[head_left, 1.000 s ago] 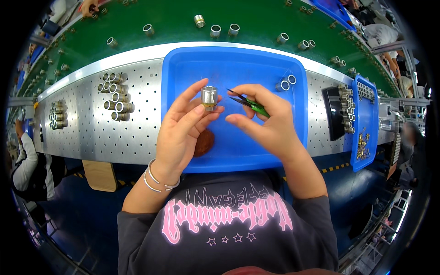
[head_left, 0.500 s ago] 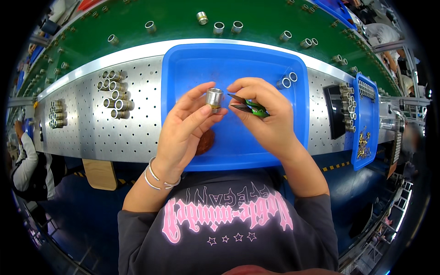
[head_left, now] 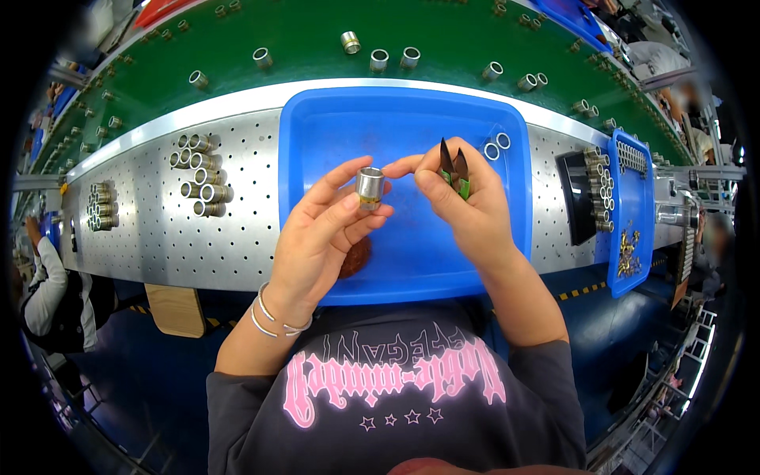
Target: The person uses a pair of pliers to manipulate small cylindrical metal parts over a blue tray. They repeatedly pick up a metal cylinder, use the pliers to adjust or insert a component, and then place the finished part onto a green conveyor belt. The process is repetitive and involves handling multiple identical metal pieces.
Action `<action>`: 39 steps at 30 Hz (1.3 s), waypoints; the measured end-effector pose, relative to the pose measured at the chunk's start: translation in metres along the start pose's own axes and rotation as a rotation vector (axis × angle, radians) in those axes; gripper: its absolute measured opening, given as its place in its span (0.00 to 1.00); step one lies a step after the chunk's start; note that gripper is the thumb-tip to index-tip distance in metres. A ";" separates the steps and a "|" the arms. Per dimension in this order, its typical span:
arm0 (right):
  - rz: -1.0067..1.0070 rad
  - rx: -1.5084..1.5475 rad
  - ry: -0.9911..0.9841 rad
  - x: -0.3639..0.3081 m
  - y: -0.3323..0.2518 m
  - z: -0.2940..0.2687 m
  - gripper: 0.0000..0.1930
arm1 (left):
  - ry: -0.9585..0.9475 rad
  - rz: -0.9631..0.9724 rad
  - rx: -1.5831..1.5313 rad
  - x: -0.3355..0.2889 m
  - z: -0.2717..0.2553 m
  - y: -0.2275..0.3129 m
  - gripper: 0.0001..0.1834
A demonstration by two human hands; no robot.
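Between the thumb and fingers of my left hand (head_left: pixel 321 226) is a silver metal sleeve (head_left: pixel 370 184) with a yellowish lower band, held upright above a blue tray (head_left: pixel 404 283). My right hand (head_left: pixel 471 202) grips small green-handled snips (head_left: pixel 455 170), whose dark blades point up and away from the sleeve. The right index finger reaches across to the sleeve's upper right side, at or very near its rim. Partly hidden behind my left hand, a reddish-brown round lump (head_left: pixel 356 257) lies in the tray. Two more metal rings (head_left: pixel 497 146) sit at the tray's right side.
Several metal sleeves (head_left: pixel 207 174) stand in a cluster on the perforated metal table (head_left: pixel 150 206) at left. Beyond runs a green belt (head_left: pixel 309 47) carrying scattered sleeves. To the right are a black stand (head_left: pixel 576 198) and a smaller blue tray (head_left: pixel 629 277) with brass-coloured pieces.
The snips have swung from pointing at the sleeve to pointing upward in my right hand. My right index finger now extends to the sleeve, which my left hand still holds.
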State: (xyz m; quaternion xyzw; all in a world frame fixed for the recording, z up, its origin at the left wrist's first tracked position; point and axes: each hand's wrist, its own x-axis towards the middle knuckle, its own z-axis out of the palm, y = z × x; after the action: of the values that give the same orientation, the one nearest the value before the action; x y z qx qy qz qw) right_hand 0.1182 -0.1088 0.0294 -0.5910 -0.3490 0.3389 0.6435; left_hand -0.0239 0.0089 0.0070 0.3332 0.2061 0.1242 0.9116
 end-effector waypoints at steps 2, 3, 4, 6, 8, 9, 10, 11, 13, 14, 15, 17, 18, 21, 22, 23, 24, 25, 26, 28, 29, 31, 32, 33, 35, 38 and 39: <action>0.003 -0.002 0.021 0.000 -0.002 0.002 0.03 | 0.002 -0.016 -0.035 0.001 0.000 0.000 0.23; 0.004 -0.003 0.032 0.000 -0.002 0.003 0.03 | 0.003 -0.024 -0.053 0.000 0.000 0.000 0.23; -0.022 -0.032 0.039 0.000 -0.001 0.004 0.03 | -0.005 -0.003 -0.027 0.001 0.000 -0.001 0.24; -0.075 -0.092 0.051 -0.001 0.003 0.004 0.03 | -0.020 0.038 0.026 0.001 0.002 -0.002 0.25; -0.158 -0.174 0.039 -0.002 0.007 0.004 0.03 | -0.013 0.060 0.048 0.003 0.003 -0.002 0.27; -0.200 -0.215 0.033 -0.002 0.008 0.003 0.03 | -0.010 0.071 0.059 0.003 0.003 -0.003 0.28; -0.187 -0.241 0.029 -0.003 0.006 0.003 0.02 | -0.004 0.082 0.072 0.004 0.004 -0.004 0.28; -0.174 -0.268 0.025 -0.004 0.002 0.003 0.03 | 0.001 0.093 0.085 0.005 0.005 -0.005 0.28; -0.172 -0.318 0.015 -0.006 -0.001 0.003 0.06 | 0.002 0.091 0.099 0.005 0.003 -0.005 0.28; -0.183 -0.342 0.009 -0.006 0.000 0.002 0.07 | -0.002 0.078 0.100 0.004 0.001 -0.005 0.28; -0.183 -0.346 0.009 -0.007 0.000 0.002 0.07 | -0.006 0.065 0.101 0.004 0.000 -0.005 0.27; -0.177 -0.337 0.013 -0.007 0.000 0.002 0.07 | -0.013 0.074 0.117 0.004 0.002 -0.004 0.27; -0.169 -0.323 0.018 -0.006 -0.001 0.002 0.07 | -0.017 0.079 0.125 0.003 0.003 -0.003 0.27; -0.153 -0.285 0.023 -0.005 -0.002 0.002 0.05 | -0.026 0.046 0.106 0.002 0.002 0.000 0.27; -0.153 -0.292 0.022 -0.005 -0.003 0.003 0.05 | -0.029 0.045 0.111 0.002 0.002 0.001 0.27; -0.153 -0.299 0.020 -0.005 -0.003 0.003 0.04 | -0.032 0.045 0.116 0.002 0.001 0.001 0.27; -0.152 -0.306 0.019 -0.005 -0.004 0.003 0.04 | -0.034 0.043 0.121 0.002 0.001 0.002 0.27; -0.148 -0.302 0.020 -0.005 -0.003 0.002 0.04 | -0.038 0.038 0.130 0.002 0.001 0.003 0.27; -0.143 -0.298 0.020 -0.005 -0.002 0.001 0.04 | -0.042 0.033 0.139 0.002 0.001 0.004 0.27; -0.142 -0.251 0.021 -0.005 0.000 -0.002 0.04 | -0.049 0.036 0.149 0.003 0.002 0.005 0.27; -0.145 -0.208 0.021 -0.004 0.001 -0.003 0.04 | -0.052 0.046 0.149 0.002 0.002 0.005 0.27; -0.174 -0.194 0.055 -0.001 0.004 -0.004 0.05 | -0.049 0.083 0.174 0.003 0.001 0.003 0.27; -0.199 -0.222 0.089 0.001 0.006 -0.003 0.06 | -0.042 0.111 0.199 0.003 -0.002 0.000 0.26; -0.225 -0.248 0.122 0.002 0.006 -0.002 0.07 | -0.035 0.140 0.223 0.002 -0.002 -0.002 0.26; -0.245 -0.524 0.086 0.003 -0.008 -0.002 0.08 | -0.013 0.215 0.390 0.000 -0.001 -0.001 0.25; -0.264 -0.647 0.002 0.003 -0.011 0.002 0.09 | -0.036 0.404 0.801 0.002 -0.004 -0.002 0.24; -0.270 -0.640 -0.036 0.004 -0.009 0.003 0.09 | -0.044 0.404 0.856 0.001 0.000 -0.001 0.23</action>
State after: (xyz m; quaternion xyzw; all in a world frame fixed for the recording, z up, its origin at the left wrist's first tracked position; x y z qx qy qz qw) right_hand 0.1175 -0.1047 0.0385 -0.7054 -0.5237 0.1345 0.4583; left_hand -0.0230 0.0082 0.0066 0.7149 0.1502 0.1960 0.6542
